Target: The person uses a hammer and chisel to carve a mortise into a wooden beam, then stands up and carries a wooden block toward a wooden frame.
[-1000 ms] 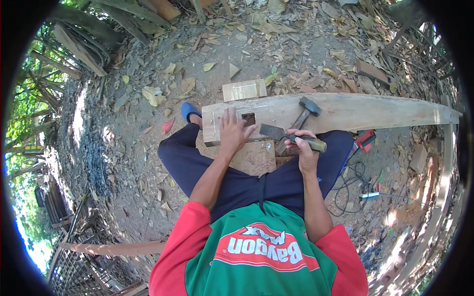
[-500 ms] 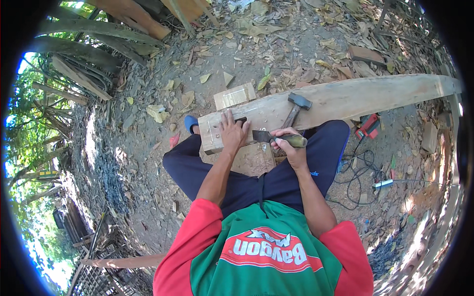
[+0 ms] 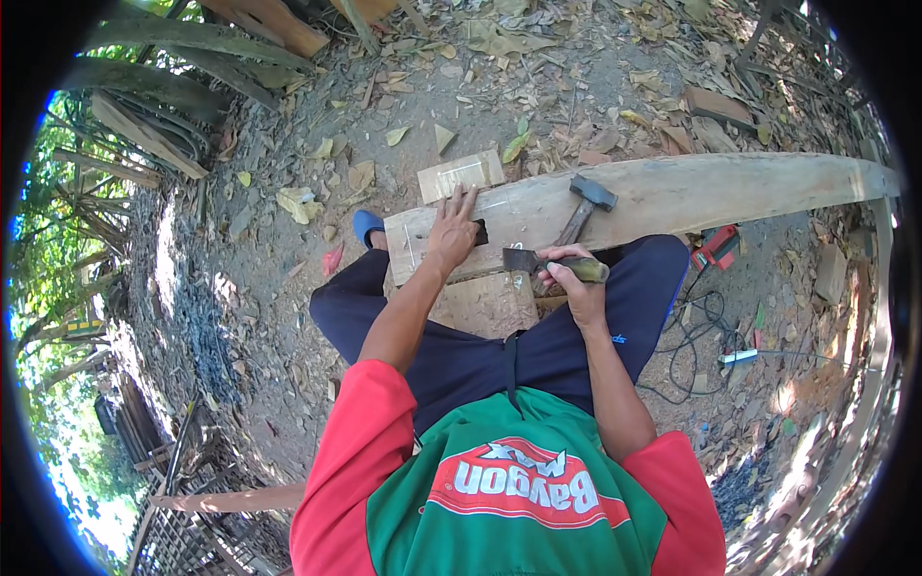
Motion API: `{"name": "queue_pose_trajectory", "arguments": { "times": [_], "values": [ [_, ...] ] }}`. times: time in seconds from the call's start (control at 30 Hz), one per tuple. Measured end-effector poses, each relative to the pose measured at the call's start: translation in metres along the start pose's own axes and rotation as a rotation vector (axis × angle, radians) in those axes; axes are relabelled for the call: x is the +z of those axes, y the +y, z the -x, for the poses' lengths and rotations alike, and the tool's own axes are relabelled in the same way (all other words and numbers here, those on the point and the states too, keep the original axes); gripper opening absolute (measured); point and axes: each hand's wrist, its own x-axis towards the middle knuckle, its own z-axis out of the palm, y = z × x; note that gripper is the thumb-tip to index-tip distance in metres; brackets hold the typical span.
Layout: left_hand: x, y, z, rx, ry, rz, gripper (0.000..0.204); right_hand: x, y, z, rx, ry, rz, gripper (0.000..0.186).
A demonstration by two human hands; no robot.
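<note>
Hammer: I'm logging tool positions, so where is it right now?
In the head view, right of centre, the hammer lies on the long wooden plank, right of its dark hole and just beyond the chisel in the right hand.

A red tool lies on the ground at right. Nearby, a black cable forms loose loops beside a white rectangular unit. A brown wood block rests among dry leaves, upper right.

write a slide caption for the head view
A hammer lies on a plank; left hand spread beside its dark hole, right hand holding a chisel.
</note>
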Motion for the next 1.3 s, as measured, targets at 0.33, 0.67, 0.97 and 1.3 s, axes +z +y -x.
{"name": "queue_pose_trajectory", "arguments": {
  "times": [0.33, 0.67, 0.97, 1.3],
  "values": [
    [0.004, -0.007, -0.008, 0.01, 0.006, 0.008, 0.033, 0.005, -0.002, -0.003, 0.056, 0.028, 0.015, 0.014],
    [0.013, -0.011, -0.006, 0.027, 0.135, 0.087, 0.03, 0.004, -0.003, -0.007, 0.09, 0.096, -0.014, 0.015],
    [0.0, -0.001, -0.011, 0.005, -0.063, -0.073, 0.028, 0.001, -0.003, -0.011, 0.116, 0.103, 0.041, 0.017],
    [-0.019, -0.008, -0.001, 0.082, 0.032, 0.145, 0.014, 0.001, -0.003, -0.013, 0.111, 0.12, -0.021, 0.015]
  ]
}}
